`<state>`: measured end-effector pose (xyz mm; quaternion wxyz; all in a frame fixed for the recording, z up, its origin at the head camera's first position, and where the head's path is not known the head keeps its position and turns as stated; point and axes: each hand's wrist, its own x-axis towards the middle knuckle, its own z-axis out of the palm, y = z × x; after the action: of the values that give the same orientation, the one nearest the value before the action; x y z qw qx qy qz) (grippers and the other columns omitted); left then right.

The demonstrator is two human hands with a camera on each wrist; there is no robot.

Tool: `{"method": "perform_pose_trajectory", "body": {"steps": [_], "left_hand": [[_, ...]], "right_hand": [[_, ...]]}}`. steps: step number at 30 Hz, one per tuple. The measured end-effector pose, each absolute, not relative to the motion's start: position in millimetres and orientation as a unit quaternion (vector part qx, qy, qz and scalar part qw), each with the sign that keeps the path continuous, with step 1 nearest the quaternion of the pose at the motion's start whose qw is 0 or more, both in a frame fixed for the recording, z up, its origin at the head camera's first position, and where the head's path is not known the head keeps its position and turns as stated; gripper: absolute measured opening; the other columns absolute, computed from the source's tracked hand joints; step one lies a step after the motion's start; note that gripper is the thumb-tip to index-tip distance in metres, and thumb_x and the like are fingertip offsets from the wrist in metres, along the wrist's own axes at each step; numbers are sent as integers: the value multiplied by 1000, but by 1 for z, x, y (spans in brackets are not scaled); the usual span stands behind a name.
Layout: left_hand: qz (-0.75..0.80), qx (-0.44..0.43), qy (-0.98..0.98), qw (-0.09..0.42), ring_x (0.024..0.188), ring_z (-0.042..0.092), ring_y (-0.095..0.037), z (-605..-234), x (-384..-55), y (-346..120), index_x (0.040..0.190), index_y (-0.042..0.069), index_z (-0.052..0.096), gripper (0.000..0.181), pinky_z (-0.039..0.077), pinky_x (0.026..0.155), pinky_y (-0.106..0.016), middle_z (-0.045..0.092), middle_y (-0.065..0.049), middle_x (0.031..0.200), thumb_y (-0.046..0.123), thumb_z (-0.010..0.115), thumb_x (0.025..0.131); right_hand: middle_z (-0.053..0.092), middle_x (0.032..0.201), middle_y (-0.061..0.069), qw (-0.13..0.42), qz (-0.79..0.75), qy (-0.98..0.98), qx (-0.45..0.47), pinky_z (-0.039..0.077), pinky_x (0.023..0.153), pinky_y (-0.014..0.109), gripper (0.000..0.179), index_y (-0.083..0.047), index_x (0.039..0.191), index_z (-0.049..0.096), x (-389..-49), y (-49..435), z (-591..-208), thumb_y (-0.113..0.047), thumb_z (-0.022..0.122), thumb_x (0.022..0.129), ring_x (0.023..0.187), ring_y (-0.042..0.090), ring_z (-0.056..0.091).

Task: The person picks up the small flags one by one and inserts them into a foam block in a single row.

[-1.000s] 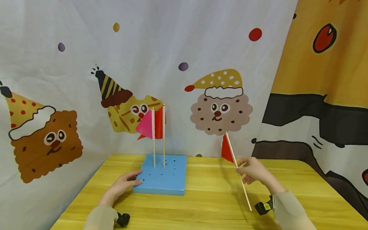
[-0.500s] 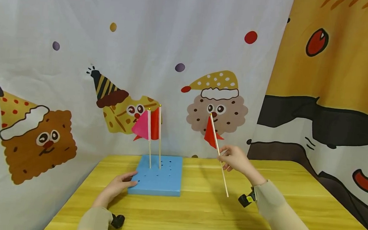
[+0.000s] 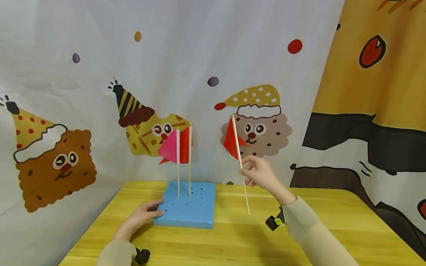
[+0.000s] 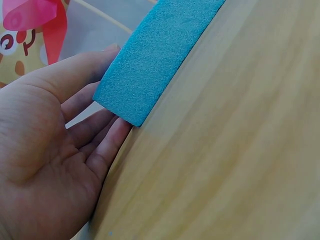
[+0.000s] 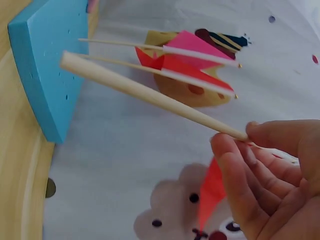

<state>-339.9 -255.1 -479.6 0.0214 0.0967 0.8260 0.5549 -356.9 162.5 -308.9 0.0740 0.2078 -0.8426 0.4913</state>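
My right hand (image 3: pixel 259 175) pinches the thin wooden stick of a small red flag (image 3: pixel 231 141) between thumb and fingers. The flag leans to the left, its lower end in the air over the table, right of a blue foam block (image 3: pixel 198 215). In the right wrist view the bare stick end (image 5: pixel 100 72) points toward the block. My left hand (image 3: pixel 141 217) rests against the block's left edge, thumb at the top and other fingers along the side (image 4: pixel 112 137). A pink flag (image 3: pixel 169 146) and another red flag (image 3: pixel 185 147) stand upright in the block.
Several small holes mark the top of the block. The yellow wooden table (image 3: pixel 199 253) lies beneath. A white cloth backdrop (image 3: pixel 181 39) with cartoon biscuits hangs close behind the table's back edge.
My right hand has carried the red flag left and upward, toward the block, and the stick stands steeper. The left hand stays at the block's edge; the two standing flags are unchanged.
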Motion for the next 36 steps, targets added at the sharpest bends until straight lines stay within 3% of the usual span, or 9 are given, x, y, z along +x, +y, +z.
{"method": "perform_pose_trajectory", "body": {"steps": [10,26,32,36], "left_hand": [[555,90,827,14,135,37,-41,-482,-341,-255,141,6,51,59,35,105,-55,44,-21,145,25,72,89],[548,88,831,22,136,36,-39,-483,-339,-254,142,10,51,60,35,105,-54,43,-19,146,30,71,89],[554,87,827,20,135,37,-40,-482,-340,-254,141,10,52,59,36,105,-55,45,-19,145,30,72,89],[561,82,824,19,135,36,-41,-482,-340,-255,141,8,53,58,36,104,-55,44,-20,145,27,72,89]], "right_hand": [[67,86,17,109,474,-845,225,55,48,37,25,-5,114,61,-380,126,-315,-9,68,90,53,21,65],[66,87,11,136,457,-834,278,52,45,31,22,-4,114,60,-412,70,-329,-6,64,93,60,21,66],[67,88,14,160,467,-829,263,53,46,30,25,-2,118,60,-418,63,-332,-7,64,94,56,14,62],[66,88,13,164,482,-826,244,53,46,30,26,-2,119,59,-425,61,-337,-7,64,94,57,17,63]]}}
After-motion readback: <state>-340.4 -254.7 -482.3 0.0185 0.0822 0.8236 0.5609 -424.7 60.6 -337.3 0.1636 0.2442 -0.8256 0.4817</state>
